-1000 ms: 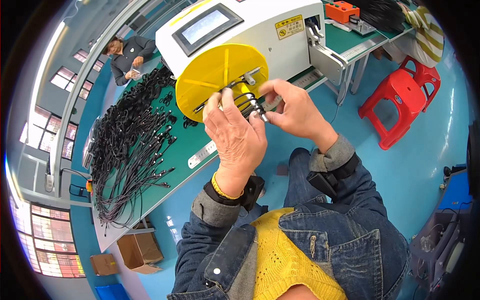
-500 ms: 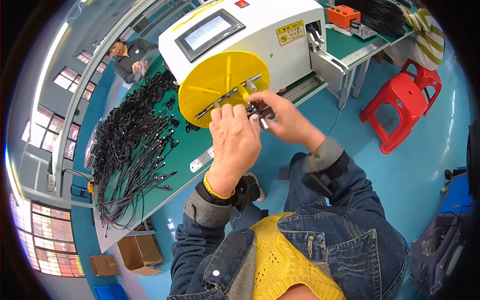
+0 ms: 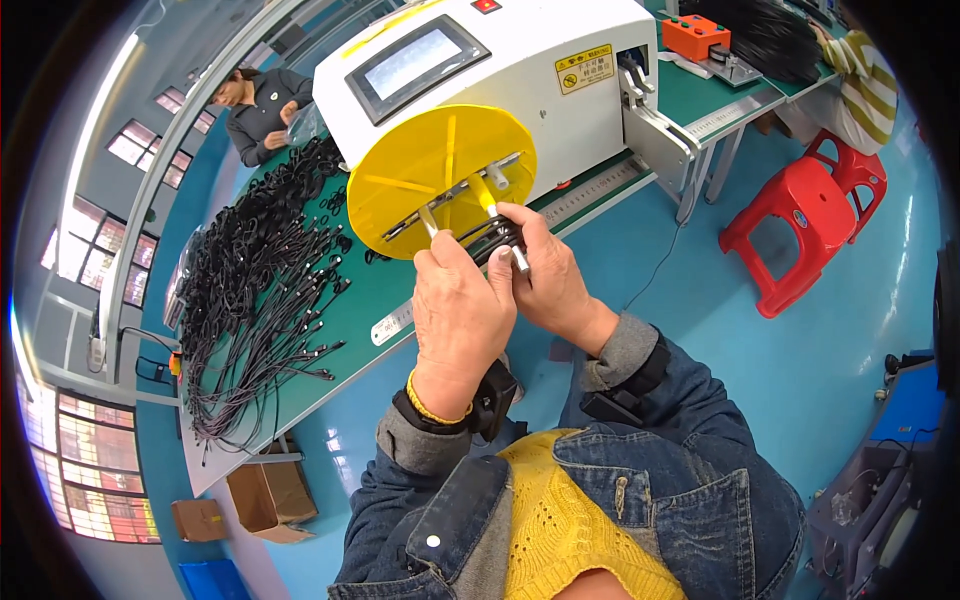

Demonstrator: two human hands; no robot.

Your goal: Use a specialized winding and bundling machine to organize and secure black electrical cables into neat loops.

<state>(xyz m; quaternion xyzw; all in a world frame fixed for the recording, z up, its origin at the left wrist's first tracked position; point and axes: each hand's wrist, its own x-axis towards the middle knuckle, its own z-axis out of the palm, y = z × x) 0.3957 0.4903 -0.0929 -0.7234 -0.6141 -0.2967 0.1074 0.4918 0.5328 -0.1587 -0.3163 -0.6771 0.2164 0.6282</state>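
Observation:
A coiled black cable [image 3: 487, 243] sits in front of the round yellow winding disc [image 3: 385, 178] of a white machine [image 3: 580, 125]. My left hand [image 3: 460, 305] is closed on the coil's left side, near a metal post that sticks out of the disc. My right hand [image 3: 552, 280] grips the coil's other side, thumb and fingers bent round it. A silvery end [image 3: 520, 260] pokes out between the two hands. My fingers hide part of the coil.
A heap of black cables [image 3: 260, 290] covers the left of the green table [image 3: 335, 362]. A metal ruler [image 3: 392, 326] lies along the front edge. Red stools [image 3: 800, 220] stand at the right. A co-worker [image 3: 265, 110] sits far left; another person's striped sleeve [image 3: 868, 85] is far right.
My hands have drawn slightly back from the disc with the coil, which shows more now. My right hand has moved lower and closer to my left. The far-left co-worker's hands have shifted.

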